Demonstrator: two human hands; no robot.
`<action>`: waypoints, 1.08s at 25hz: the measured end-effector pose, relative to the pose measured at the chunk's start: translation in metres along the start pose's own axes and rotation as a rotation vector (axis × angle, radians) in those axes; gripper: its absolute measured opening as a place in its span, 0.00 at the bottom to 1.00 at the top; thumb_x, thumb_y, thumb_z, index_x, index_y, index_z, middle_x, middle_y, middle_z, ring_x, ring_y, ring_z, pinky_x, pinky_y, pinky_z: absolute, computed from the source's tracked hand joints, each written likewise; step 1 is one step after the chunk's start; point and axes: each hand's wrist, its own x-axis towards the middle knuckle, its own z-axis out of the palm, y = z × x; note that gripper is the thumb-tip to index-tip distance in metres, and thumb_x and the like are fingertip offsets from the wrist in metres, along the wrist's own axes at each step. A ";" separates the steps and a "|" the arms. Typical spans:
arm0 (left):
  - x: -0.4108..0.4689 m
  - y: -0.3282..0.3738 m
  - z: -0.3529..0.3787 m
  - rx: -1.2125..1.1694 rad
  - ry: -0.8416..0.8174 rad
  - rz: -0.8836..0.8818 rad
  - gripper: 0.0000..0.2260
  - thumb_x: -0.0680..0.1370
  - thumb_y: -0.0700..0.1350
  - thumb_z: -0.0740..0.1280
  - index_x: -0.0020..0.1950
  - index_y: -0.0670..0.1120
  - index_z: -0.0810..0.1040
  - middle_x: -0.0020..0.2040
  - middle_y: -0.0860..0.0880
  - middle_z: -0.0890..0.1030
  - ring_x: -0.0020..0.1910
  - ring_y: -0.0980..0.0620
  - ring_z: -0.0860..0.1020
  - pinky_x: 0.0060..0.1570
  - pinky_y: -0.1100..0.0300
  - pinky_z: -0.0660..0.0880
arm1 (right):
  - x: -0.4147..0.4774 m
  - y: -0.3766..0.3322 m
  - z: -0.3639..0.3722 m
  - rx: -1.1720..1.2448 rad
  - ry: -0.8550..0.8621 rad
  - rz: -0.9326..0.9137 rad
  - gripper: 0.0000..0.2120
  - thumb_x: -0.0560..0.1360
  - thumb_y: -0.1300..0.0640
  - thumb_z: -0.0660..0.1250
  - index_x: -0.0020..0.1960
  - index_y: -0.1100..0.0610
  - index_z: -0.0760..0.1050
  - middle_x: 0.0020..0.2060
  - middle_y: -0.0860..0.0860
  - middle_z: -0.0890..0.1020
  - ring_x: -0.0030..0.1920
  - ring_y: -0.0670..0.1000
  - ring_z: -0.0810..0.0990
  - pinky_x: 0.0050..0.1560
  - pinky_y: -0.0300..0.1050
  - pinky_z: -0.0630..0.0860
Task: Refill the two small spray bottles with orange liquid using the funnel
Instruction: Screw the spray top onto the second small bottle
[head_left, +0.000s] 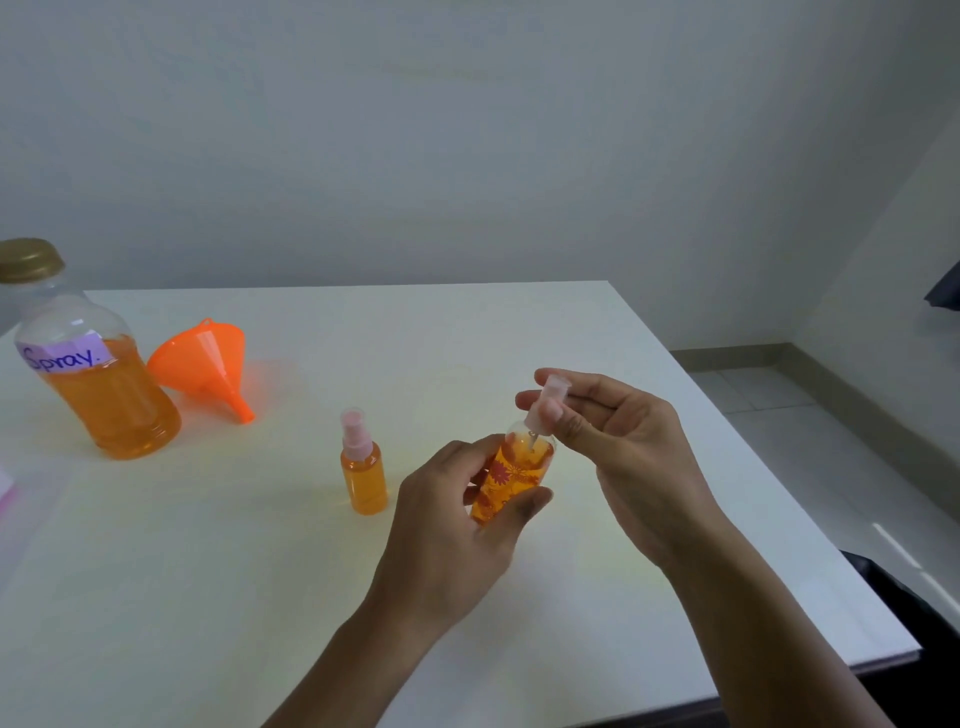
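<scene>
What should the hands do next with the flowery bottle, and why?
Probably push the spray top down and twist it tight: the flowered bottle in the left hand looks full, and the right hand pinches the top with its tube just inside the neck.

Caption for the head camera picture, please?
Left hand holds a flowered spray bottle; right hand pinches its pump top.

Flower-printed spray bottle (511, 478), nearly full of orange liquid, tilted in the left hand (457, 519). Its pale pink spray head (548, 402), pinched by the right hand (623, 441), is raised above the neck, tube dipping inside. Plain spray bottle (363, 467), full and capped, stands upright to the left. Orange funnel (202, 358) lies on its side beside the large capped bottle (104, 384) labelled "Spray", about two-thirds full.
</scene>
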 end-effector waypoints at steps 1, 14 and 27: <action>0.001 0.000 -0.001 -0.019 -0.024 -0.018 0.18 0.70 0.63 0.70 0.59 0.63 0.75 0.50 0.63 0.80 0.50 0.61 0.80 0.45 0.76 0.75 | 0.000 0.000 0.000 -0.024 0.031 -0.006 0.23 0.63 0.43 0.76 0.53 0.55 0.85 0.50 0.49 0.89 0.55 0.54 0.86 0.62 0.54 0.80; 0.002 -0.003 -0.011 0.027 -0.138 -0.063 0.25 0.69 0.63 0.68 0.65 0.60 0.75 0.50 0.67 0.79 0.48 0.65 0.79 0.41 0.84 0.68 | 0.003 0.002 -0.001 -0.416 0.115 -0.122 0.03 0.77 0.54 0.71 0.48 0.48 0.83 0.42 0.41 0.87 0.45 0.40 0.86 0.47 0.34 0.82; 0.003 -0.009 -0.016 -0.284 -0.250 -0.138 0.39 0.68 0.60 0.74 0.72 0.73 0.55 0.58 0.49 0.79 0.57 0.43 0.80 0.57 0.43 0.80 | 0.006 0.007 -0.033 0.005 0.145 0.118 0.14 0.77 0.57 0.69 0.61 0.57 0.82 0.49 0.51 0.89 0.50 0.52 0.87 0.52 0.44 0.82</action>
